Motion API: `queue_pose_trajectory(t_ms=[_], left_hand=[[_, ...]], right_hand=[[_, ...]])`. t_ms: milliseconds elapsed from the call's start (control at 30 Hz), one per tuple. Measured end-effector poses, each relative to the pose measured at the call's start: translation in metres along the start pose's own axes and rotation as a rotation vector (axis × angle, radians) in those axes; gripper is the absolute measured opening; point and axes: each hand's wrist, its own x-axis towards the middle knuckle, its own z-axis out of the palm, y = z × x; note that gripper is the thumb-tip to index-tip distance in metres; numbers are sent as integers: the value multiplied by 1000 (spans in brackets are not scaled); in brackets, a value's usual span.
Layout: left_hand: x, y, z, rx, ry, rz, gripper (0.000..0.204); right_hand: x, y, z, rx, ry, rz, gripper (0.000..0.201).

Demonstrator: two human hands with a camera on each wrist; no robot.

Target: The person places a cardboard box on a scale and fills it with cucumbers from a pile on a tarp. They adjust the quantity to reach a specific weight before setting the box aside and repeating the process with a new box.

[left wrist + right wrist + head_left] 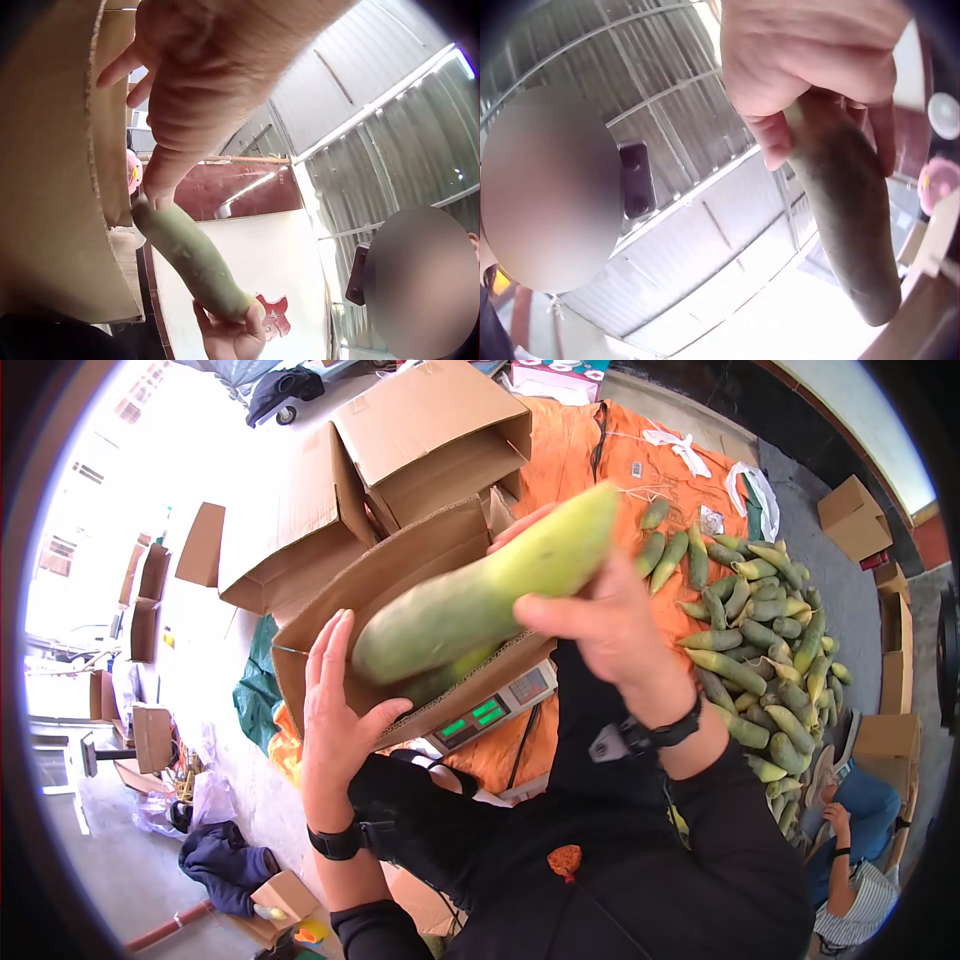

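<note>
Right and left hands at work over an open cardboard carton (430, 545). The right hand (605, 625) grips a large green radish (430, 625) near its pale yellow-green end, the thumb on the near side and the other fingers on the far side. The radish is held aslant above the mouth of the carton, its darker, rounded end low and to the left, its pale end raised to the right (slightly blurred in the head view). The left hand (340, 700) stands at the carton's left end, its fingers straight and the thumb spread well away from them; the rounded end of the radish is near, though whether they touch cannot be told. Further green produce (472, 660) shows inside the carton, partly hidden by the held radish. A digital scale (528, 685) with a lit green display shows just below the carton's near wall. To the right, a heap of radishes (770, 650) lies partly on an orange sheet (560, 435). Beyond the carton are two larger boxes (430, 420); at lower right sits another person (860, 870), only partly in view.
</note>
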Motion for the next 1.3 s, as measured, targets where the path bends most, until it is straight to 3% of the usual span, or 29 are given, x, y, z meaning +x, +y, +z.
queue_pose_trajectory(t_ms=[33, 67, 233, 300, 367, 500, 633, 700, 767, 833, 967, 1067, 1233, 1300], left_hand=[[3, 0, -1, 44, -62, 71, 92], [5, 3, -3, -179, -144, -78, 89], [2, -21, -13, -249, -261, -151, 80], [4, -26, -23, -221, -270, -126, 78], [14, -24, -28, -228, -335, -206, 77], [43, -42, -20, 45, -471, -248, 74], [74, -68, 8, 184, -636, -292, 74], [89, -74, 22, 195, -692, -289, 74], [102, -73, 36, 176, -758, -443, 75], [111, -87, 51, 131, -797, -445, 78], [112, -128, 84, 90, -877, -437, 85], [103, -130, 97, 224, -936, -321, 84], [87, -161, 94, 311, -903, -369, 74], [90, -163, 93, 210, -937, -545, 65]], right_hand=[[-1, 11, 9, 72, -13, 52, 50], [0, 21, 14, 101, -68, 73, 51], [6, 28, -6, 11, -91, 224, 55], [3, 30, -32, -138, 62, 24, 47], [-5, 26, -75, -346, 152, -50, 37], [-41, 38, -166, -493, 367, 124, 24], [-112, 113, -271, -910, 401, 407, 23], [-156, 146, -299, -1052, 416, 605, 27], [-202, 189, -323, -1155, 344, 809, 31], [-241, 216, -330, -1030, 275, 1010, 33], [-301, 272, -322, -1017, 389, 1216, 33], [-316, 287, -305, -880, 560, 1372, 34], [-303, 287, -300, -862, 517, 1529, 35], [-298, 286, -301, -864, 496, 1555, 35]])
